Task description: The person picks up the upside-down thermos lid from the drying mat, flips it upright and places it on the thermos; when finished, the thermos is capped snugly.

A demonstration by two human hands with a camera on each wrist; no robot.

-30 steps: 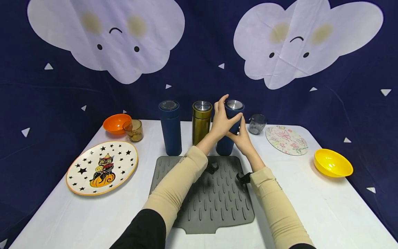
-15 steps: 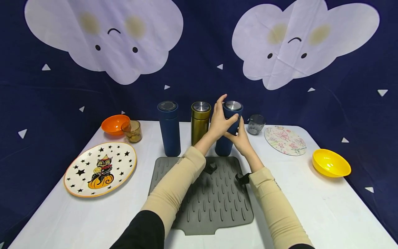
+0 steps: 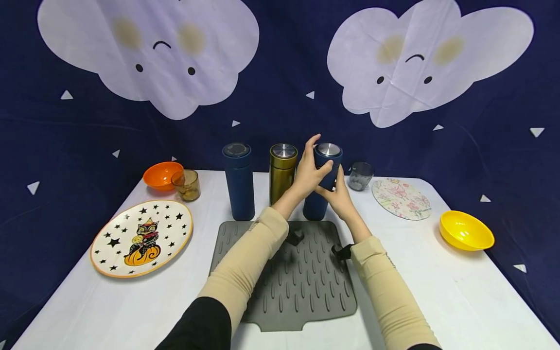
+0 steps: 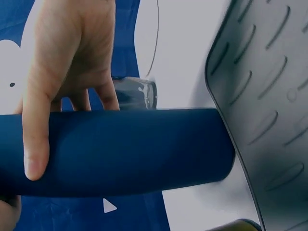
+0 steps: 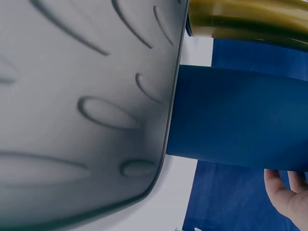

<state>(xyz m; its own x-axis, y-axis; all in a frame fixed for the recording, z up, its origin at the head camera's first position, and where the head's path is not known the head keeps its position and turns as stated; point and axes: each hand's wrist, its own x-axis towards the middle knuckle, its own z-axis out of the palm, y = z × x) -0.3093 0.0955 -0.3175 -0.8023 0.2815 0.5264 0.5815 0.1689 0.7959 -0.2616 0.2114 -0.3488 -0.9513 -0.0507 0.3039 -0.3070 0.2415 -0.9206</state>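
Observation:
A dark blue flask (image 3: 315, 206) with a steel lid stands upright on the white table (image 3: 420, 272), just behind the grey ridged mat (image 3: 302, 287). My left hand (image 3: 307, 173) grips its upper part from the left, thumb across the front. My right hand (image 3: 340, 198) holds its middle from the right, fingers round the back. In the left wrist view my left fingers (image 4: 36, 130) curl over the blue flask (image 4: 139, 151). The right wrist view shows the flask's base (image 5: 231, 118) beside the mat's edge (image 5: 86, 110).
A gold flask (image 3: 282, 170) and a second blue flask (image 3: 238, 182) stand to the left. A dark glass (image 3: 360, 175), floral plate (image 3: 401, 198) and yellow bowl (image 3: 466, 230) sit right. An orange bowl (image 3: 163, 174), amber glass (image 3: 186, 184) and cat plate (image 3: 142, 236) sit left.

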